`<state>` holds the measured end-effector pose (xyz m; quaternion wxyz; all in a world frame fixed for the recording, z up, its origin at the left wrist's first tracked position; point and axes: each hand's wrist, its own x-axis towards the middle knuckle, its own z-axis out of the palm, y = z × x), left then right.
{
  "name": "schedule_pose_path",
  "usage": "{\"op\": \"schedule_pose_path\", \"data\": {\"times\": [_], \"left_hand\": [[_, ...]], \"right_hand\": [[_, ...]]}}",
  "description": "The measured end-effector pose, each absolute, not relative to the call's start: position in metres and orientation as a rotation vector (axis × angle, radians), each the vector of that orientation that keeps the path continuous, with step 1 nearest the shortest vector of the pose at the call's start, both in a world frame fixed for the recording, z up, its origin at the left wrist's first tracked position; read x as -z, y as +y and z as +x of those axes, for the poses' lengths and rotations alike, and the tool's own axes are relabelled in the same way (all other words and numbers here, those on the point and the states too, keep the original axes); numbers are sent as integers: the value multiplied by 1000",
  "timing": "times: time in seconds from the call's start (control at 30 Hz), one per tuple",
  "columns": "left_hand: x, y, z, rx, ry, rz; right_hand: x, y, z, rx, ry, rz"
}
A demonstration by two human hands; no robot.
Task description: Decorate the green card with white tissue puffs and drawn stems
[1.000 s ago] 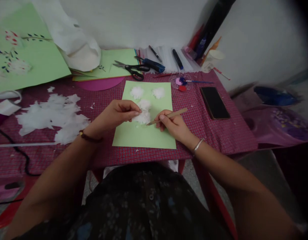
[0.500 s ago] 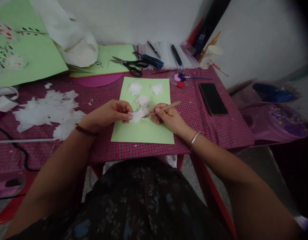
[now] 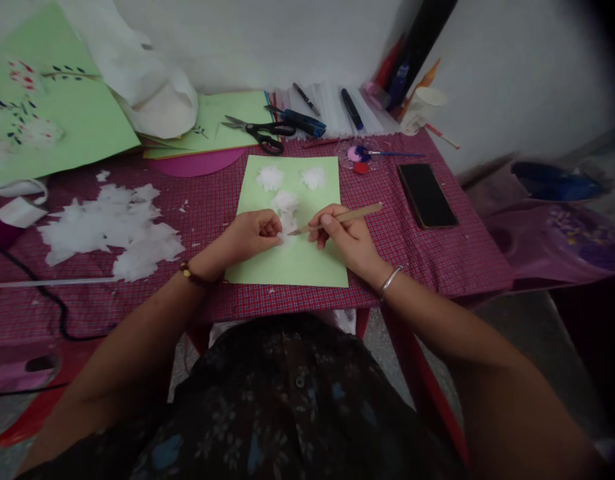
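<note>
A light green sheet of paper point(image 3: 312, 267) lies on the table under my hands. White tissue puffs sit on it: one tissue puff point(image 3: 270, 178) at upper left, another tissue puff point(image 3: 314, 177) at upper right, and a third tissue puff point(image 3: 285, 201) in the middle. My left hand point(image 3: 254, 233) is closed, its thumb and fingers pinching a white tissue piece point(image 3: 288, 223) just below the middle puff. In my right hand point(image 3: 344, 233) is a tan wooden stick point(image 3: 360, 213), held like a pen, its narrow tip against the tissue near my left fingertips.
Torn white tissue point(image 3: 112, 227) is heaped at left. Black scissors point(image 3: 260, 130), a blue stapler point(image 3: 302, 122) and a marker point(image 3: 352, 109) lie at the back. To the right are a paint palette point(image 3: 360, 157) and a phone point(image 3: 427, 195). A painted green sheet point(image 3: 82, 127) stands at far left.
My left hand has moved right, closer to the stick's tip, and covers more of the tissue. My right hand has shifted slightly right with the stick.
</note>
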<state>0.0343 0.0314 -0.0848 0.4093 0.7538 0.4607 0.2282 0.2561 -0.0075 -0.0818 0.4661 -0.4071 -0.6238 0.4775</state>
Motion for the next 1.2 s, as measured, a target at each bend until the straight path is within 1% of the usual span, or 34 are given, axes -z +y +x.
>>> {"op": "schedule_pose_path", "data": {"times": [0.27, 0.57, 0.63, 0.77, 0.83, 0.9, 0.97, 1.03, 1.1, 1.2], "left_hand": [[88, 32, 35, -635, 1194, 1915], [92, 34, 36, -665, 1190, 1867], [90, 34, 37, -691, 1214, 1842], [80, 30, 38, -731, 1345, 1686], [76, 29, 36, -739, 1344, 1634], [75, 29, 35, -732, 1291, 1626], [77, 30, 33, -714, 1223, 1634], [81, 32, 31, -700, 1166, 1668], [85, 33, 31, -690, 1146, 1728], [89, 32, 33, -715, 1214, 1830]], "right_hand": [[83, -15, 257, -862, -2088, -917], [81, -17, 256, -681, -2229, -863], [81, -18, 255, -530, -2361, -846], [82, -21, 252, -97, -2678, -785], [84, -22, 250, 40, -2747, -772], [85, -22, 249, 105, -2772, -773], [85, -21, 248, 106, -2779, -765], [86, -20, 249, 20, -2744, -763], [87, -19, 252, -205, -2608, -794], [88, -15, 257, -655, -2216, -886]]}}
